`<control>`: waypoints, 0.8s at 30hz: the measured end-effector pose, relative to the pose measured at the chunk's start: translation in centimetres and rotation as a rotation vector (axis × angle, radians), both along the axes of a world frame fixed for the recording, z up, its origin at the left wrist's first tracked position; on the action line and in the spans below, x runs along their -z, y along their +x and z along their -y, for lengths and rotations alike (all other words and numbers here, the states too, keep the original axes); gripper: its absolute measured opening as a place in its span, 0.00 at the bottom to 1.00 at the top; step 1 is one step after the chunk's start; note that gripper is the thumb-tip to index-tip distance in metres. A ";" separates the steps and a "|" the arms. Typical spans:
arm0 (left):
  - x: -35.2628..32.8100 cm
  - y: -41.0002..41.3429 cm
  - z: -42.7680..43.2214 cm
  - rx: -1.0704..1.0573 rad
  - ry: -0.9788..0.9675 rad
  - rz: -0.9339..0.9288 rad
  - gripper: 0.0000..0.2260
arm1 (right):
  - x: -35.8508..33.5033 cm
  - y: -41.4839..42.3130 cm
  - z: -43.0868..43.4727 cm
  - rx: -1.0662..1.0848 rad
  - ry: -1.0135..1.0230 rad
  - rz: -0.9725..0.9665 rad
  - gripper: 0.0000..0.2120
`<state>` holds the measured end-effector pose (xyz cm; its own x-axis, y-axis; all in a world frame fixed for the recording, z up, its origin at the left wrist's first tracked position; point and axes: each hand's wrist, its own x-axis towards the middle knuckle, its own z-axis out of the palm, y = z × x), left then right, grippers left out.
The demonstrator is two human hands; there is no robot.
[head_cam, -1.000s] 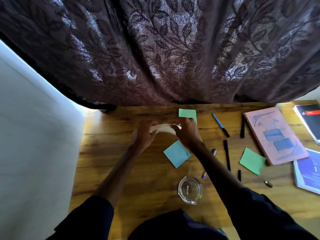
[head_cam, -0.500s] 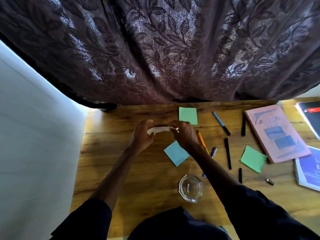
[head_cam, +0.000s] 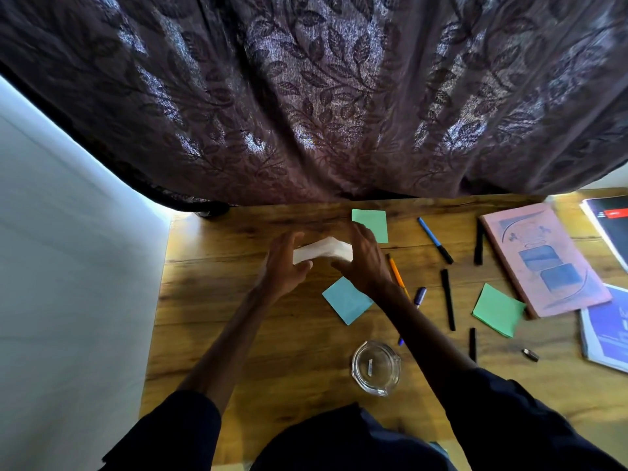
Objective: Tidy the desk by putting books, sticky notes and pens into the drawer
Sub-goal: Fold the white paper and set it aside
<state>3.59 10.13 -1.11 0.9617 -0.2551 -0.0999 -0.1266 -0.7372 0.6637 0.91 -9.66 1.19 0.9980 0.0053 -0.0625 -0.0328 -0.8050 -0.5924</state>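
A white pad of sticky notes (head_cam: pixel 321 250) is held just above the wooden desk (head_cam: pixel 238 334) between my left hand (head_cam: pixel 283 263) and my right hand (head_cam: pixel 365 263), fingers curled round its two ends. A blue sticky pad (head_cam: pixel 345 302) lies below my right hand, a green one (head_cam: pixel 372 224) behind it, another green one (head_cam: pixel 498 309) to the right. An orange pen (head_cam: pixel 396 275), a blue pen (head_cam: pixel 435 239) and black pens (head_cam: pixel 448 299) lie scattered. A pink book (head_cam: pixel 543 256) lies at the right. No drawer is in view.
A glass ashtray (head_cam: pixel 376 367) stands near the desk's front edge. Two more books (head_cam: pixel 608 334) (head_cam: pixel 611 222) lie at the far right. A dark leaf-patterned curtain (head_cam: pixel 323 96) hangs along the back edge, and a white wall (head_cam: pixel 68 266) bounds the left.
Both hands have lifted the white pad slightly and shifted it, baring the orange pen beside my right wrist. My left fingers have opened a little round the pad's end.
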 end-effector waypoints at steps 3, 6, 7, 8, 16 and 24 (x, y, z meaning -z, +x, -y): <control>-0.3 -0.4 0.2 -0.028 0.003 0.031 0.30 | 0.6 0.2 0.7 -0.023 -0.020 -0.117 0.43; -0.5 -1.2 0.6 -0.126 -0.075 0.120 0.26 | 1.2 0.6 0.9 -0.064 -0.099 -0.200 0.36; -0.5 -1.6 0.8 -0.178 -0.122 0.160 0.23 | 1.3 0.8 0.9 -0.072 -0.101 -0.189 0.31; -0.4 -2.2 1.1 -0.229 -0.157 0.188 0.19 | 1.3 0.9 0.8 -0.064 -0.091 -0.176 0.29; 1.5 -4.9 1.9 -0.264 -0.145 -0.142 0.17 | 1.5 -0.6 -3.4 0.077 0.077 -0.228 0.26; 1.2 -5.0 2.5 -0.307 -0.025 -0.187 0.34 | 1.9 -2.3 -3.0 0.090 0.264 -0.232 0.13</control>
<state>-1.45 7.63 -2.36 0.9596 0.0386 -0.2788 0.2237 -0.7055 0.6725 -1.40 -6.62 -0.71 0.9546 -0.0353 -0.2957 -0.2544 -0.6131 -0.7480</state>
